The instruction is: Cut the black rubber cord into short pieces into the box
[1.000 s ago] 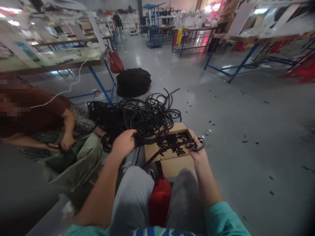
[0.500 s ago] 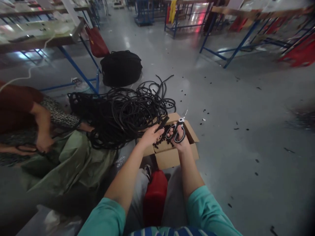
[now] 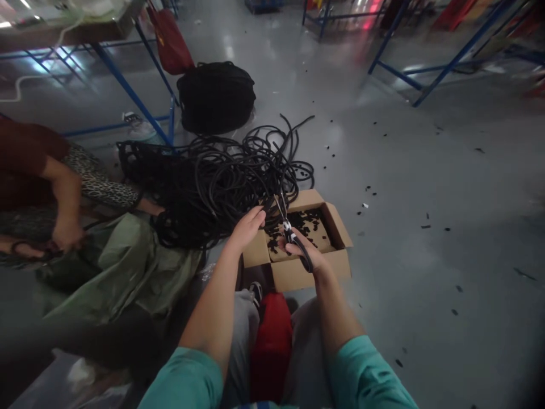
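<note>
A black strip (image 3: 268, 204) is pinched in my left hand (image 3: 249, 226), over the left part of the open cardboard box (image 3: 293, 274). My right hand (image 3: 307, 250) grips black-handled scissors (image 3: 288, 226), whose blades point up and away from me, parted, close to the strip's end. Small black pieces (image 3: 313, 218) lie scattered inside the box beneath my hands. Behind and left of the box spreads a big tangle of black cord (image 3: 221, 182).
At the left, a person's hands (image 3: 68, 236) work over green cloth (image 3: 140, 272). A black bundle (image 3: 216, 96) and a red bag (image 3: 170, 42) stand near a blue-legged table (image 3: 123, 85). Black scraps dot the grey floor (image 3: 426, 187).
The scissors have swung from pointing up right to pointing at the strip, and their blades now show parted. My left hand has shifted slightly left. The whole view has tilted downward.
</note>
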Tool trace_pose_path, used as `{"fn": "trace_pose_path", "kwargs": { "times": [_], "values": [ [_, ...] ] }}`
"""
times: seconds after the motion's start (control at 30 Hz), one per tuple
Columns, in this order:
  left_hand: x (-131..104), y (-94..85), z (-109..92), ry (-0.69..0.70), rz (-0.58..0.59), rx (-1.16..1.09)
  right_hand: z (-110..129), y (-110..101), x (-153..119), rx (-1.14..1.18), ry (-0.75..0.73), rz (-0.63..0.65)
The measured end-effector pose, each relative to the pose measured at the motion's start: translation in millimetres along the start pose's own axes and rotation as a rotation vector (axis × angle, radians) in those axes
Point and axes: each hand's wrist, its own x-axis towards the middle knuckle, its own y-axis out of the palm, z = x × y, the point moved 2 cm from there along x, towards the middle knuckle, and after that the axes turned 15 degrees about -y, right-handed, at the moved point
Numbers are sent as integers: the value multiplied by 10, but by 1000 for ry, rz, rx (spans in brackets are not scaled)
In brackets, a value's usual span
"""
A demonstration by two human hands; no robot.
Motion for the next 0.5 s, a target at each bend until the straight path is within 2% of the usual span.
{"fn": "trace_pose_path", "kwargs": {
  "times": [0.13,0.27,0.4,0.5],
  "values": [
    [90,-34,56,9,38,60,-60,49,39,-42,80,62],
    [112,-86,73,-23,-30,276,-99,79,59,-87,109,77],
    [55,-103,27,-47,-104,513,-157,102,89,-158,141,39],
    [21,-95,1,-60,-111,624,-184,125,108,-192,122,14]
  ]
}}
